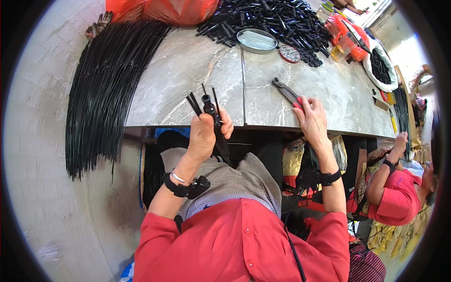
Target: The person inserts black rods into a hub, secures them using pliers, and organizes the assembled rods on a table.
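Observation:
My left hand (203,134) is closed round several thin black rods and a black tubular fitting (207,101), above my lap near the table's front edge. The rods fan out above my fingers and their lower ends hang below my hand. Over the tabletop at the right, my right hand (312,120) grips the red handles of a pair of pliers (287,92). The pliers' dark jaws point away to the far left. Whether they touch the table I cannot tell.
Long black rods (105,80) drape over the table's left edge. Black tubular parts (277,23) lie heaped at the back, near an oval tin of pale pins (257,41) and a round tin (289,54). Red bags (181,10) stand behind. Another person (397,192) works at right.

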Motion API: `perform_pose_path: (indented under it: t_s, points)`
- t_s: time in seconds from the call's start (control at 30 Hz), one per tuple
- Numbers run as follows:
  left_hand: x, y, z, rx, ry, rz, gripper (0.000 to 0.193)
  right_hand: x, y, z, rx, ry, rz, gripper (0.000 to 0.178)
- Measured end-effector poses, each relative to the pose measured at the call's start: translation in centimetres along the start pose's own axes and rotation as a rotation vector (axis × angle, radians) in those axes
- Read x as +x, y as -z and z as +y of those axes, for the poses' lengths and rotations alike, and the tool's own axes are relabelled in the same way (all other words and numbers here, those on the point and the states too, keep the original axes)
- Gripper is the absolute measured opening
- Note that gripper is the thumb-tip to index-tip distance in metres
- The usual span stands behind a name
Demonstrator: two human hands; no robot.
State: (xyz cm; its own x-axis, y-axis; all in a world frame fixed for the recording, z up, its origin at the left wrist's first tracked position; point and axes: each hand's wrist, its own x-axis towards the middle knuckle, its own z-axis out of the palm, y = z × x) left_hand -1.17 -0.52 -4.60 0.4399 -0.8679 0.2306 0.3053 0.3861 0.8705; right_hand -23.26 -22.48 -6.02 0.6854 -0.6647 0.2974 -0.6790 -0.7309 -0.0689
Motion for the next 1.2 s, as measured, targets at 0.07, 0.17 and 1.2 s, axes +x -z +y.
perform_pose_path:
  t_s: [0.07,0.17,1.2]
  points:
    - [0.2,-0.1,0.1,0.034,0.013,0.045,0.067,0.0,-0.6,0.7,0.093,0.059,0.033,0.040]
    - [0.1,0.8,0.0,0.018,0.042,0.098,0.070,0.8,3.3,-0.9,0.823,-0.235,-0.404,0.029]
    - [-0.9,1.0,0.5,0.203,0.068,-0.004,0.104,-4.0,11.2,-10.8,1.634,-0.301,-1.360,0.029]
